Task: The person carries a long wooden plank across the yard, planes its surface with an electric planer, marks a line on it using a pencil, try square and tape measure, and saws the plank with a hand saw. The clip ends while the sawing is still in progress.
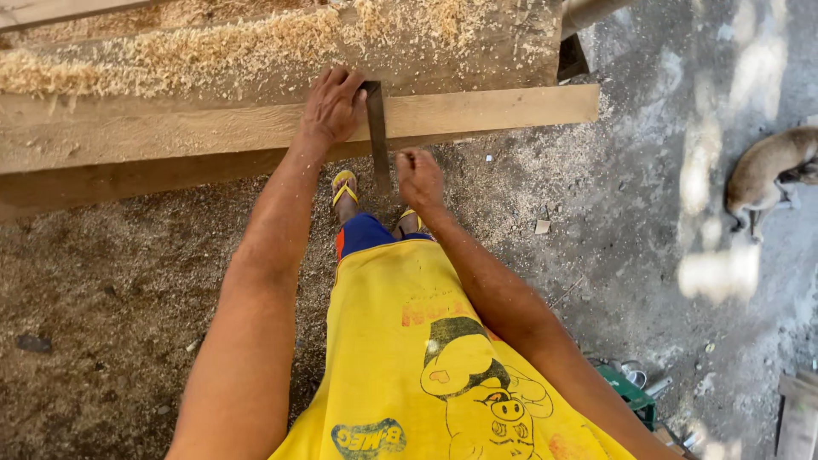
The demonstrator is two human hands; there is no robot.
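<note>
A long wooden plank point(477, 111) lies across the top of the view, on thicker timber strewn with sawdust. A dark metal square point(377, 128) hangs over the plank's near edge. My left hand point(331, 106) presses flat on the plank, beside the square's upper end and touching it. My right hand point(419, 177) is below the plank, closed around the square's lower end. My feet in yellow sandals point(344, 186) stand under the plank.
A heavy beam covered in sawdust point(256, 43) lies behind the plank. Sawdust covers the dirt ground at left. A dog point(767, 170) lies at the right. Green tool and metal parts point(630, 388) sit at lower right, wood scraps point(797, 409) at the edge.
</note>
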